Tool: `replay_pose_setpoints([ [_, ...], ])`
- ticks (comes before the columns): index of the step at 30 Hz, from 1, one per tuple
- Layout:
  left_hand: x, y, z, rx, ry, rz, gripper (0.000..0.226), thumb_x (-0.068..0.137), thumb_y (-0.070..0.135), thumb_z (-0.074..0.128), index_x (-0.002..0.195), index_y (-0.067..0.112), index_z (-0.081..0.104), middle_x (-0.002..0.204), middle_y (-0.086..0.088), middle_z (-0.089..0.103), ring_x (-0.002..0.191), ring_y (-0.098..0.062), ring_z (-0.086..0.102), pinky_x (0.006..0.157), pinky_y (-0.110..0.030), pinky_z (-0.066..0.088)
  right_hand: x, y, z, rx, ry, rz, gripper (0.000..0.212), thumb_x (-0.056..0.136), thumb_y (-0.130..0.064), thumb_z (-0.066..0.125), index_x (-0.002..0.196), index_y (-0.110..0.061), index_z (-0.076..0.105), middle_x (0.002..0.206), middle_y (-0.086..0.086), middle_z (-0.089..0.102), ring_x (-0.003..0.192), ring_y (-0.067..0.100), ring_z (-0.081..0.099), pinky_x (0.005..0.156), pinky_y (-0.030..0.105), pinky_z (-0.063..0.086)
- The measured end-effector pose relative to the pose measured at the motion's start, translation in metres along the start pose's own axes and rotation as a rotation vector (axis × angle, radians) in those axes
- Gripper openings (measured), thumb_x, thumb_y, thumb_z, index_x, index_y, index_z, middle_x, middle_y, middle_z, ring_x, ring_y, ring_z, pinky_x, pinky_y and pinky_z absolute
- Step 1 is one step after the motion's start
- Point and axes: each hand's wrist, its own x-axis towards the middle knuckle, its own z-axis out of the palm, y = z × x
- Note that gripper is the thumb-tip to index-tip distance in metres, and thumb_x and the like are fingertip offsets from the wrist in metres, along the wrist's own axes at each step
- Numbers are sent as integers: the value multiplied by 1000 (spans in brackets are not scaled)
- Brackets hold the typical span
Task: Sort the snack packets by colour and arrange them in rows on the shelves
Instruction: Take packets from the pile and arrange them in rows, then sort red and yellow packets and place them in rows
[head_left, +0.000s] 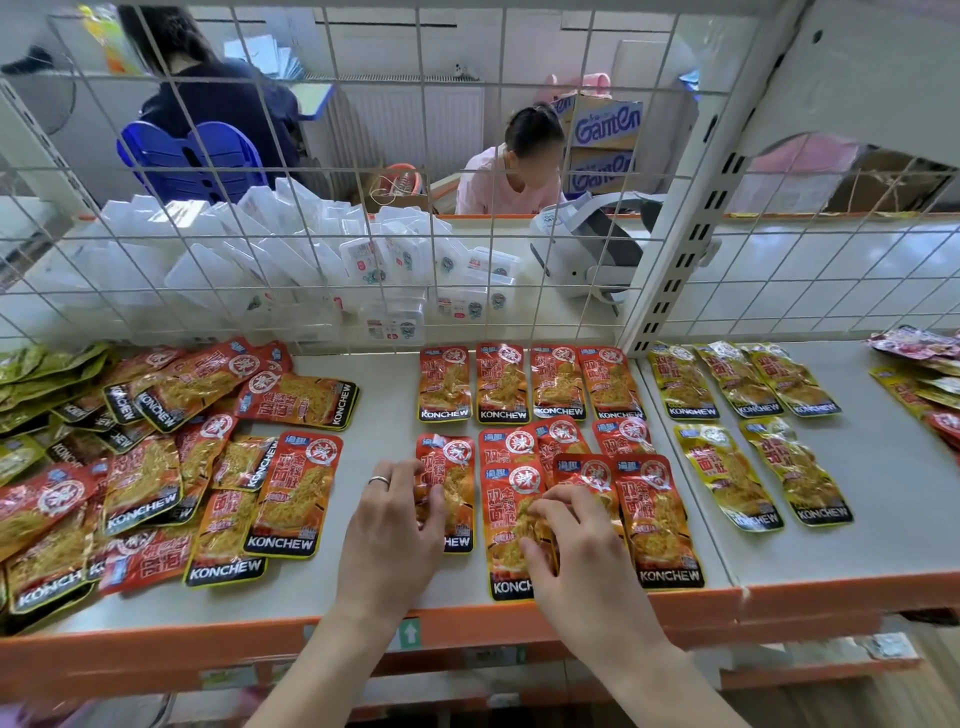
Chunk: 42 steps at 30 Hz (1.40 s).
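From the head camera, the shelf (384, 400) holds a tidy back row of red packets (524, 382) near its rear edge, with yellow packets (743, 382) lined up towards the right. In the unfinished second row, the left hand (395, 525) lies with fairly straight fingers on the end packet (449, 480). The right hand (571, 551) has its fingers curled and pinches a red packet (511, 519) that reaches almost to the shelf's front edge. Several packets in this row overlap, so pulling one would likely drag its neighbours crooked. A careless tug could also slide the pinched one over the front edge. The unsorted heap (156, 467) on the left sits close by, and a sweeping forearm might scatter it. It is hard to tell whether the left thumb is tucked under its packet. The lower packets in the overlap and the heap are mostly covered, and the pile at the far right corner (924, 364) is cut off.
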Motion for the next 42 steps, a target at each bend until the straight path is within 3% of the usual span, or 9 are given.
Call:
replay_pose_setpoints([
  [5,-4,0,0,119,18,26,28,89,26,67,108,7,60,106,-8,53,95,-26,56,64,-35,55,0,1,1,-12,0,-12,34,85,-21,76,116,-14,67,116,-5,55,113,7,53,96,5,30],
  [11,-3,22,5,202,-116,246,50,90,54,49,127,21,57,133,-3,54,121,-23,53,89,-42,50,10,16,-14,15,115,-52,28,87,-21,73,114,-15,67,112,-7,58,109,6,54,94,10,40],
  [13,-1,35,9,246,-244,311,59,90,62,42,139,30,48,148,0,46,136,-21,43,104,-44,40,18,26,-23,-15,127,-40,34,89,-24,70,122,-17,64,122,-7,57,118,8,51,103,20,42],
  [15,2,45,11,304,-397,350,67,89,70,32,149,40,32,162,5,27,149,-18,23,120,-46,16,26,34,-31,-84,21,-31,47,93,-31,61,139,-24,51,143,-9,45,136,9,37,116,25,25],
  [18,6,47,14,382,-498,368,73,91,73,26,155,43,11,166,11,9,153,-13,1,122,-46,-8,37,44,-37,-226,-189,-92,60,96,-39,48,153,-34,28,159,-15,22,148,4,12,121,31,4],
  [24,9,42,18,378,-453,376,67,89,73,31,148,42,34,157,8,39,148,-16,31,120,-45,3,41,48,-38,-322,-258,-100,61,97,-47,28,156,-34,20,163,-17,15,149,3,8,115,35,8],
  [29,11,40,23,374,-436,376,67,91,71,31,151,41,33,160,9,34,149,-15,27,120,-44,3,39,46,-27,-339,-223,-31,81,82,-57,-2,157,-32,17,164,-15,12,150,3,6,110,37,4],
  [34,14,39,25,332,-408,375,71,92,72,25,156,42,19,165,13,15,154,-10,6,122,-42,-7,38,44,-27,-278,-165,-30,65,93,-47,27,155,-30,25,163,-13,20,149,3,11,111,35,5],
  [42,-1,37,26,341,-358,422,62,97,61,34,150,30,42,159,7,36,149,-14,27,119,-45,10,30,58,-27,-141,-205,-171,62,98,-33,45,156,-31,23,163,-16,12,148,-4,-6,122,27,-3],
])
